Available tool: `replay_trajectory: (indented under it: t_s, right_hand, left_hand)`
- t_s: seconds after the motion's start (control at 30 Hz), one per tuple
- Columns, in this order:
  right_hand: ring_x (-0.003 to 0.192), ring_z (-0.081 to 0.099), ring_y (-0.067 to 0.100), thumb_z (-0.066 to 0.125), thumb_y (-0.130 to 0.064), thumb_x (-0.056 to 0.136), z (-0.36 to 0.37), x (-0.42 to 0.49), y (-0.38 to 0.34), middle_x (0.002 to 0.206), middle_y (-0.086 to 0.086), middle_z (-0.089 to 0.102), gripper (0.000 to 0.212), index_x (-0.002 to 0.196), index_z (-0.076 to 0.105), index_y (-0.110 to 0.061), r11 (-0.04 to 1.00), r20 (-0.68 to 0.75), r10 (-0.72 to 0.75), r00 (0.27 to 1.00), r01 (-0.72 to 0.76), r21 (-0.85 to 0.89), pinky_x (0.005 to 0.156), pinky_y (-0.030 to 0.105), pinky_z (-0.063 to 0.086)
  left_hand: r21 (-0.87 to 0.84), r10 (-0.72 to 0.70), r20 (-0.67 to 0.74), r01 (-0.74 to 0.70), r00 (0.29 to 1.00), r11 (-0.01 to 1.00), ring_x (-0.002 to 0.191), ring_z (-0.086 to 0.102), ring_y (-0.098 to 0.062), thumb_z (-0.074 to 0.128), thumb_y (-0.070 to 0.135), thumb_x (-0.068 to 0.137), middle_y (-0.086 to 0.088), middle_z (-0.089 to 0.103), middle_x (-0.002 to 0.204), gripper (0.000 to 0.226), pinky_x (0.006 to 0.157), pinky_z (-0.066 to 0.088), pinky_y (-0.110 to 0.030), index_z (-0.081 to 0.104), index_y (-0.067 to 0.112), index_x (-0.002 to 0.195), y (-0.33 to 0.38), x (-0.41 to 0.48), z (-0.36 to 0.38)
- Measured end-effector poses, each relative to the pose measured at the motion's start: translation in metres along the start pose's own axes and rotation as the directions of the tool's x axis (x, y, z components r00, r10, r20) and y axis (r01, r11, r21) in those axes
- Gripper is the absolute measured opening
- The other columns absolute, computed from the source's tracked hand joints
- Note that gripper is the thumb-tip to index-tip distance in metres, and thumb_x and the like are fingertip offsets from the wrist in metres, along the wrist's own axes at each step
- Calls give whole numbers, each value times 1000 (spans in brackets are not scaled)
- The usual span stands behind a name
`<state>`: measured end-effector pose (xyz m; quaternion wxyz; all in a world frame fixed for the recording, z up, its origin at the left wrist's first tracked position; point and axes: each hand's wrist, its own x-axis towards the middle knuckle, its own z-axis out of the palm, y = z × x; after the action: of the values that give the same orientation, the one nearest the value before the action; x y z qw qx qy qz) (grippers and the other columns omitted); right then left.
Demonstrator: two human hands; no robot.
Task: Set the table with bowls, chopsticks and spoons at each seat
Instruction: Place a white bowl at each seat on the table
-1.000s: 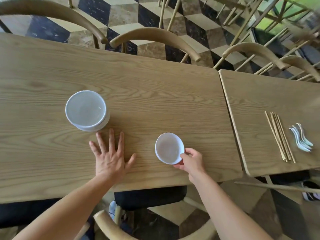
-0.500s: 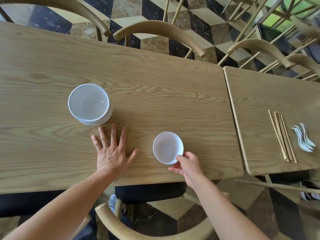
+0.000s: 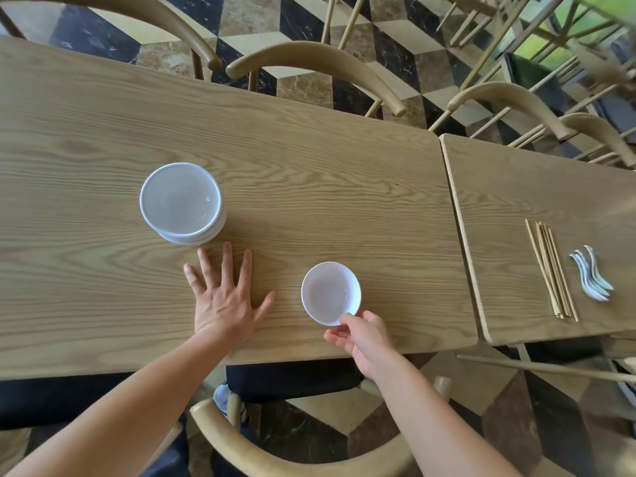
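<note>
Resting flat on the long light-wood surface (image 3: 309, 149), the left hand (image 3: 223, 304) lies palm down with its fingers spread wide and holds nothing; its fingertips sit just short of a stack of large white round bowls (image 3: 180, 201) standing farther in on the surface. To the right, a single small white round bowl (image 3: 328, 292) stands upright near the surface's near edge. The right hand (image 3: 361, 339) is at this bowl's near side, thumb laid on the rim and fingers curled just beside the wall below it; whether they truly grip the bowl cannot be told. A second light-wood surface (image 3: 533, 187) butts against the first on the right, and on it lie a bundle of pale wooden chopsticks (image 3: 550, 270) and, just beside them, a small cluster of white ceramic spoons (image 3: 592, 273), both well apart from the hands. Curved-back wooden chairs (image 3: 316, 60) line the far side, another chair back (image 3: 275, 456) curves below the arms, and a black, tan and cream patterned floor (image 3: 389, 63) shows beyond.
</note>
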<state>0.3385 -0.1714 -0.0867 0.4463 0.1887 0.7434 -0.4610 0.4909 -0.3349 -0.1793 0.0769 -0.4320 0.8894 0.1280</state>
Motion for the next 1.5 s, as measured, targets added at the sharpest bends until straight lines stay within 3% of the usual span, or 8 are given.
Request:
replay_trajectory:
  t_s: [0.23, 0.4, 0.77, 0.9, 1.03, 1.13, 1.33, 1.5]
  right_hand:
    - [65, 65, 27, 57, -3, 93, -3, -8, -2, 87, 16, 58, 27, 119, 51, 0, 999, -60, -4, 998, 2, -42, 66, 39, 62]
    - [64, 69, 25, 53, -13, 88, -1, -21, -33, 81, 5, 68, 19, 106, 55, -13, 873, -284, -372, 884, 230, -430, 65, 33, 52]
    - [57, 66, 19, 57, -12, 89, 142, -52, -70, 75, 2, 64, 10, 98, 61, -9, 708, 294, -470, 832, 555, -436, 67, 44, 62]
    - [59, 69, 24, 64, -24, 89, 185, -54, -83, 74, -4, 61, 28, 111, 53, -11, 666, 353, -456, 817, 576, -474, 69, 45, 61]
    - [47, 61, 18, 65, -33, 91, 210, -48, -92, 81, 2, 63, 36, 116, 49, -13, 630, 332, -445, 832, 554, -545, 38, 19, 45]
    - [34, 54, 11, 63, -34, 91, 223, -40, -92, 87, 13, 71, 29, 107, 51, -14, 589, 295, -477, 828, 550, -592, 29, 15, 35]
    - [71, 67, 39, 54, -25, 83, 238, -28, -81, 80, 11, 69, 16, 77, 39, -28, 469, 226, -612, 758, 578, -668, 64, 51, 57]
    - [76, 58, 31, 53, -14, 88, 239, -33, -79, 80, 9, 60, 13, 83, 41, -14, 386, 239, -686, 687, 622, -681, 69, 43, 46]
  left_hand:
    - [-10, 34, 17, -34, 999, 999, 148, -9, -56, 24, 82, 84, -18, 8, 168, 98, 114, -8, -72, 15, 21, 160, -3, -1, -6]
    - [0, 231, -6, -231, 973, 973, 148, 21, -48, 31, 77, 85, -19, 31, 161, 91, 114, 10, -75, 37, 20, 154, -32, -12, -10]
    - [-17, 154, -41, -155, 987, 988, 147, 11, -58, 44, 80, 79, -11, 28, 164, 87, 115, 5, -74, 37, 36, 153, -67, -16, -12]
    - [-7, 123, -26, -123, 992, 992, 147, 6, -59, 39, 82, 80, -11, 26, 165, 90, 114, 6, -76, 38, 31, 154, -69, -13, -9]
    - [-1, 110, -1, -110, 994, 994, 148, -1, -58, 34, 83, 80, -11, 23, 166, 90, 114, 3, -76, 33, 32, 156, -68, -11, -8]
    - [-19, 119, 1, -119, 993, 993, 147, -2, -59, 36, 82, 81, -12, 24, 166, 90, 114, 3, -77, 34, 31, 155, -69, -10, -7]
    - [-41, 136, 25, -135, 990, 990, 147, -12, -58, 28, 80, 85, -14, 15, 168, 89, 113, -5, -76, 26, 29, 158, -70, -10, -6]
    - [-37, 133, 62, -131, 989, 991, 144, -25, -56, 19, 80, 86, -12, 4, 169, 90, 112, -12, -75, 11, 31, 160, -71, -11, -9]
